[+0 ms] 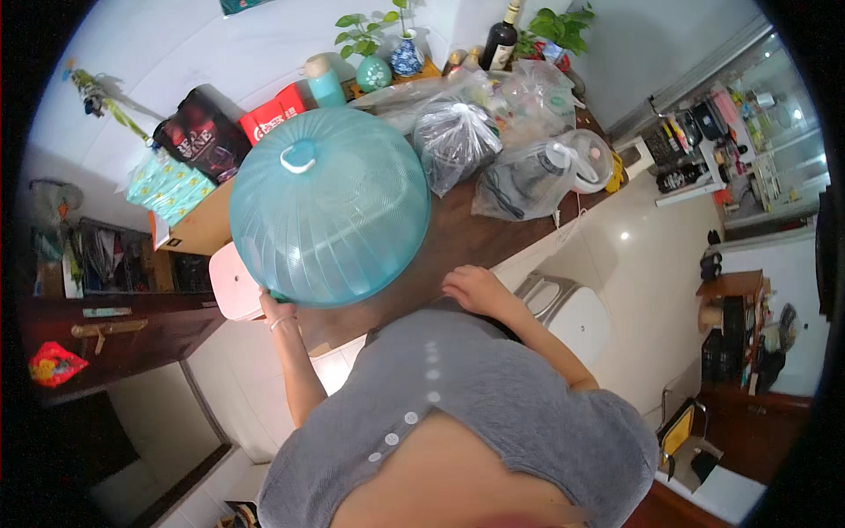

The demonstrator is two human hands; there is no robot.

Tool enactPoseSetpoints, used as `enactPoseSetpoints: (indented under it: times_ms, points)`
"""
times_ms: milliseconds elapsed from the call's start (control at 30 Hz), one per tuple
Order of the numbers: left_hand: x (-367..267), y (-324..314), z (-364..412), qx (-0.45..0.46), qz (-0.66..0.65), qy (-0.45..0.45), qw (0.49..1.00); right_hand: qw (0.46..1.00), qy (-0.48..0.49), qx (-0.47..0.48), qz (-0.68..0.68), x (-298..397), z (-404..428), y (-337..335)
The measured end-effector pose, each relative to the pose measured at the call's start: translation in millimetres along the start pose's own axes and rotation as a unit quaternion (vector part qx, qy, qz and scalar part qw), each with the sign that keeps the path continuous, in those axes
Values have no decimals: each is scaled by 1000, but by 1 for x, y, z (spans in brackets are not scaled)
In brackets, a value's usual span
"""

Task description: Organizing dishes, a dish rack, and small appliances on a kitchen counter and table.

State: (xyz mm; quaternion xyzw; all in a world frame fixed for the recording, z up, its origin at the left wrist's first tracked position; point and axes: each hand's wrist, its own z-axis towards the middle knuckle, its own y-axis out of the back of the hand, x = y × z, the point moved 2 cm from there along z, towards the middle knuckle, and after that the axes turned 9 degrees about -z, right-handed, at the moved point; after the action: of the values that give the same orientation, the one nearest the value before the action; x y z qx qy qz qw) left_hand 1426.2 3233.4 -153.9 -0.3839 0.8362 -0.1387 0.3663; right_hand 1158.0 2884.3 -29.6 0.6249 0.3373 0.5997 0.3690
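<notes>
A large translucent blue plastic dome food cover (337,218) with a white handle (298,160) on top fills the left part of the dark wooden table (455,231). My left hand (277,309) grips its near left rim, where a small green thing shows by the fingers; their tips are hidden. Whatever lies beneath the dome is too blurred to name. Close to the table's front edge, in front of my body, is my right hand (472,290). Its fingers are curled, nothing shows in them, and the palm side is hidden.
Plastic bags (455,142) with contents, a grey-filled bag (528,178) and a lidded round container (593,162) crowd the table's right. Behind stand a blue bottle (325,82), vases (373,72) and a wine bottle (500,43). Stools, pink (231,284) and white (577,323), flank the table.
</notes>
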Motion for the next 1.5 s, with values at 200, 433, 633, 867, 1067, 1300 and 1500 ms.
enactPoseSetpoints:
  times_ms: [200, 433, 633, 867, 1067, 1300, 1500]
  points:
    - [10, 58, 35, 23, 43, -39, 998, 999, 9, 32, -21, 0, 12, 0]
    - [33, 22, -1, -24, 132, -22, 991, 1000, -12, 10, -20, -29, 4, 34]
    - [0, 44, -15, -239, 641, -212, 698, 976, -77, 9, 201, -88, -4, 153]
    - [72, -35, -98, -209, 548, -680, 440, 936, -198, -238, 165, -282, -36, 281]
    - [240, -165, -199, -55, 534, -645, 544, 953, -143, -208, 168, -390, 30, 273]
    - [326, -276, -309, 126, 639, -577, 492, 971, -149, -170, -79, -471, 118, 215]
    - [339, -276, -334, 156, 577, -590, 542, 928, -126, -218, 273, -439, 92, 320]
